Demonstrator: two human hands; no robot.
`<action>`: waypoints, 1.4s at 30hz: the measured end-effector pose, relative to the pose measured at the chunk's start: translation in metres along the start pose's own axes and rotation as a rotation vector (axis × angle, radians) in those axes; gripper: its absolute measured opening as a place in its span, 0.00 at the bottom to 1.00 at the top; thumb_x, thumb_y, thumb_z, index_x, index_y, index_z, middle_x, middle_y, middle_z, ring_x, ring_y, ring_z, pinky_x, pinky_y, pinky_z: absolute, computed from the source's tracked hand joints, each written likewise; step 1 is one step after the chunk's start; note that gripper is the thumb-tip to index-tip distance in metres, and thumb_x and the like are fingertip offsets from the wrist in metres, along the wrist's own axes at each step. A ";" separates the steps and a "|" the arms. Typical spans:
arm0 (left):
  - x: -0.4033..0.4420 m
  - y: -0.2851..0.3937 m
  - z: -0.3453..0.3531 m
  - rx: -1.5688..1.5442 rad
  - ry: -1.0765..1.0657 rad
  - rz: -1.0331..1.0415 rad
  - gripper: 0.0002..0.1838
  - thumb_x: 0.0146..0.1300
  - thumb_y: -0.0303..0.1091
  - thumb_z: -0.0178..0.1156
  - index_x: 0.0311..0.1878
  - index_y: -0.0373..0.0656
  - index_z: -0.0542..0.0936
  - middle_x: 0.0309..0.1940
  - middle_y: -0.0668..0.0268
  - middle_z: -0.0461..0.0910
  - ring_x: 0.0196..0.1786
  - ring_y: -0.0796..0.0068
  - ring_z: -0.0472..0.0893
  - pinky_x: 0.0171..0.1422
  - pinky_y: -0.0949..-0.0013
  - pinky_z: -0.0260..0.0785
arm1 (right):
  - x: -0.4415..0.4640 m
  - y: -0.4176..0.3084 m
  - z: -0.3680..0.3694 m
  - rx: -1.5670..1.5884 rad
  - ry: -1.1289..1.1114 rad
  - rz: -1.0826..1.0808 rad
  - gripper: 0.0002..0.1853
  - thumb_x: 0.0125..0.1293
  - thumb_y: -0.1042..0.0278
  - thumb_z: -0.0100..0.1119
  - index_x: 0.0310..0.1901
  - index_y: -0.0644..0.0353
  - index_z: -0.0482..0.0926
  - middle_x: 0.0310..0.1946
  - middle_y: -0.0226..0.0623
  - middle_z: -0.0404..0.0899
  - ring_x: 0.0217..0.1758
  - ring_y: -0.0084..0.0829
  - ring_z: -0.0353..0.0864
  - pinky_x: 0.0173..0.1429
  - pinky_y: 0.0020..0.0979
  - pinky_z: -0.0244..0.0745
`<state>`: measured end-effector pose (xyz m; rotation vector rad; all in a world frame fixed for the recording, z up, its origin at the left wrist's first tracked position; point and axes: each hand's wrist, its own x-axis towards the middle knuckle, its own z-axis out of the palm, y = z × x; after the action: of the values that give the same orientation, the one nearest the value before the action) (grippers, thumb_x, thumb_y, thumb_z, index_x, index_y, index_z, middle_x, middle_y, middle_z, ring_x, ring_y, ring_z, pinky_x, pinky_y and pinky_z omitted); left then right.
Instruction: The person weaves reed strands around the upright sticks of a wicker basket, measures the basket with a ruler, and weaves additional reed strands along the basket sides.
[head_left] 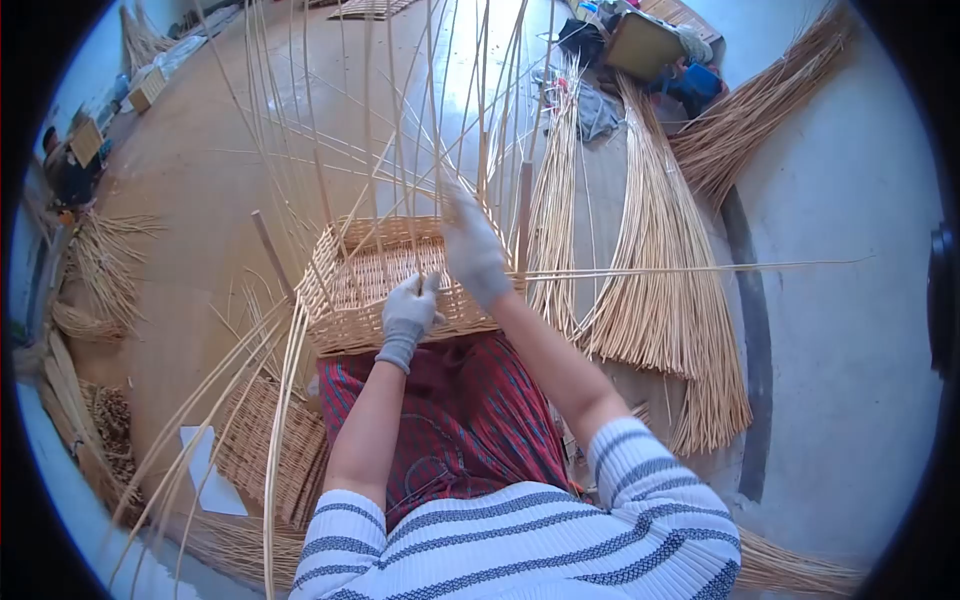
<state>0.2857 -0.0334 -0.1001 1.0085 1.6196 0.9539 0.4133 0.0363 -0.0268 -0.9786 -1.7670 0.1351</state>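
A woven wicker basket (375, 325), with long upright canes rising from its walls, rests at my lap on a dark red patterned cloth (470, 415). My left hand (410, 310), in a pale glove, is closed at the near rim, around the foot of a thin cane. Over the right side of the basket, my gloved right hand (472, 245) is raised and blurred by motion; its fingers are smeared among the canes. Long thin canes (690, 270) stick out to the right from the basket's side.
Large bundles of cane (650, 290) lie on the floor at the right, a darker bundle (760, 110) behind them. Woven panels (265, 440) lie at lower left. Loose canes (215, 400) fan out left of the basket. A person (70, 170) is at the far left.
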 end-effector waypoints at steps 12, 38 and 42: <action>-0.030 0.040 0.031 0.003 0.463 0.559 0.20 0.67 0.27 0.58 0.61 0.47 0.72 0.36 0.62 0.83 0.27 0.75 0.83 0.29 0.69 0.75 | -0.100 0.081 -0.153 0.718 0.266 0.970 0.12 0.73 0.72 0.56 0.55 0.50 0.71 0.43 0.35 0.85 0.43 0.26 0.86 0.34 0.18 0.76; -0.028 0.053 0.096 0.453 0.116 0.610 0.38 0.59 0.35 0.67 0.73 0.45 0.63 0.49 0.59 0.79 0.55 0.66 0.79 0.56 0.64 0.71 | -0.082 0.008 -0.065 0.743 -0.298 0.301 0.28 0.69 0.62 0.60 0.69 0.57 0.68 0.42 0.34 0.80 0.46 0.30 0.79 0.54 0.35 0.75; -0.029 0.041 0.084 -0.769 0.259 0.517 0.15 0.72 0.37 0.59 0.56 0.41 0.77 0.52 0.59 0.81 0.55 0.70 0.81 0.60 0.69 0.74 | -0.026 0.051 -0.094 0.462 -0.572 0.540 0.30 0.62 0.62 0.68 0.64 0.61 0.71 0.44 0.38 0.79 0.48 0.33 0.78 0.56 0.32 0.74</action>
<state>0.3798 -0.0359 -0.0717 0.7703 1.0158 1.9328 0.5224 0.0195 -0.0318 -1.1077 -1.7925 1.2113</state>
